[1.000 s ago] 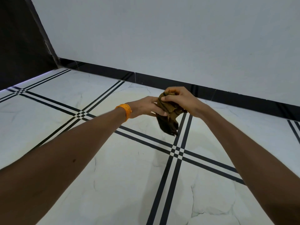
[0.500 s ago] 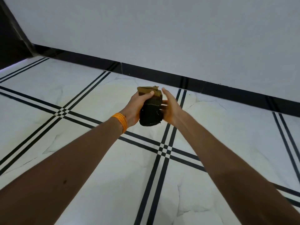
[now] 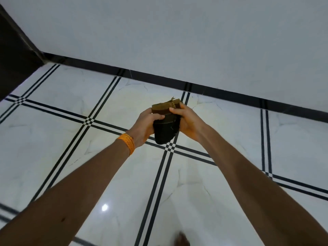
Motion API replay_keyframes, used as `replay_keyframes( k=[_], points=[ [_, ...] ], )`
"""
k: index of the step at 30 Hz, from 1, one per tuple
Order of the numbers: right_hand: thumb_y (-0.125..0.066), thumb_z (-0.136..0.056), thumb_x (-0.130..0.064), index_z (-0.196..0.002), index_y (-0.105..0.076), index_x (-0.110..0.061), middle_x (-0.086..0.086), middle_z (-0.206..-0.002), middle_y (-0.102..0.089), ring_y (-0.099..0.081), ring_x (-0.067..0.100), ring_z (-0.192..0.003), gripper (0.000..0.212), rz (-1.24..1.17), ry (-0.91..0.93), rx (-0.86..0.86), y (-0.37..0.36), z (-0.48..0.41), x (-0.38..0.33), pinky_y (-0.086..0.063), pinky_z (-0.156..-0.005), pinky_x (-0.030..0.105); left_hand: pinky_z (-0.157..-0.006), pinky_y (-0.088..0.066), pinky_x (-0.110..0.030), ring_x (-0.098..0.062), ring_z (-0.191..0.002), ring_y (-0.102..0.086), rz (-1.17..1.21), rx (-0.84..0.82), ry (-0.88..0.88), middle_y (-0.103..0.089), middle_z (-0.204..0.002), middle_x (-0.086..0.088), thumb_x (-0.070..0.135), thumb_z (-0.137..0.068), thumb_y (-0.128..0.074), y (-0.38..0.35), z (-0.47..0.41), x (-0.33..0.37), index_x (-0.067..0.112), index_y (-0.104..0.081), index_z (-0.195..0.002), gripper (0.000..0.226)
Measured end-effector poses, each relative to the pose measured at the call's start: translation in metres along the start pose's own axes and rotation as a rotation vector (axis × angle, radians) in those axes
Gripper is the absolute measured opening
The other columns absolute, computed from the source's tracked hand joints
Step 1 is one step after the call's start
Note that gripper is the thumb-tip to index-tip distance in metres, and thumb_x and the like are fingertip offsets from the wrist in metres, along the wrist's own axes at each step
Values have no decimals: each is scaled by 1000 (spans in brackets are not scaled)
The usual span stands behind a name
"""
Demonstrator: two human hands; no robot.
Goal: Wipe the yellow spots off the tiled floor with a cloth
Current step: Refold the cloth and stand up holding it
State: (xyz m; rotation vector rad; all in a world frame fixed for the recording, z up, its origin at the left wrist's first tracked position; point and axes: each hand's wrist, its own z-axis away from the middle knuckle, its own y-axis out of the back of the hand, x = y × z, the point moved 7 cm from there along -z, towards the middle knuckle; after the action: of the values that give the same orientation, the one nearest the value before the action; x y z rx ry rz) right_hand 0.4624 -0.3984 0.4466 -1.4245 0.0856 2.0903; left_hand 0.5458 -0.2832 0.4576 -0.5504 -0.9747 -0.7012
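Both hands (image 3: 145, 125) (image 3: 190, 121) clasp folded cloth (image 3: 166, 121).

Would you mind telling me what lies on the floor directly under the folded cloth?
Under the cloth, held up by the left hand and right hand, lies white tiled floor with crossing black lines. Whatever the cloth and hands cover is hidden.

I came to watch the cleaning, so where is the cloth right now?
In the head view the cloth is at centre, folded and held off the floor between the left hand and right hand, above a crossing of black tile lines.
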Motion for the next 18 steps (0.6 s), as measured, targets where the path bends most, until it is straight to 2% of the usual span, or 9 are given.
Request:
replay_keyframes(
  k=[5, 10, 12, 14, 18],
  points=[
    [-70, -92, -15, -133, -61, -21, 7, -126, -70, -66, 26, -118, 42, 58, 12, 54, -22, 122, -98, -54, -101, 46, -93, -56, -44, -22, -113, -63, -101, -24, -23, -67, -121, -6, 8, -96, -57, -41, 108, 102, 25, -55, -132, 40],
    [-73, -86, 0, -133, -60, -17, 9, -122, -71, -70, 24, -112, 52, 130, 85, 200, -32, 253, -205, -56, -98, 42, -78, -60, -30, -19, -105, -67, -240, -75, -136, -69, -112, -6, 6, -98, -52, -109, 218, 219, 26, -50, -133, 40],
    [-70, -88, 2, -133, -60, -16, 7, -120, -72, -71, 19, -107, 49, 100, 100, 257, -31, 298, -233, -59, -91, 37, -71, -58, -22, -15, -101, -68, -220, -104, -143, -69, -113, -8, 6, -100, -50, -138, 254, 246, 28, -51, -130, 37],
    [-66, -93, -1, -133, -59, -20, 3, -119, -71, -71, 14, -105, 45, 92, 124, 303, -25, 352, -263, -60, -84, 34, -70, -57, -20, -16, -101, -68, -191, -147, -149, -68, -115, -8, 6, -101, -49, -173, 291, 270, 31, -51, -127, 37],
    [-57, -101, -8, -123, -60, -36, -5, -117, -70, -68, 15, -110, 36, 109, 167, 385, -7, 434, -293, -60, -89, 36, -77, -59, -26, -20, -104, -69, -215, -227, -145, -69, -116, -5, 10, -101, -48, -233, 336, 284, 31, -51, -133, 38]
  ],
)
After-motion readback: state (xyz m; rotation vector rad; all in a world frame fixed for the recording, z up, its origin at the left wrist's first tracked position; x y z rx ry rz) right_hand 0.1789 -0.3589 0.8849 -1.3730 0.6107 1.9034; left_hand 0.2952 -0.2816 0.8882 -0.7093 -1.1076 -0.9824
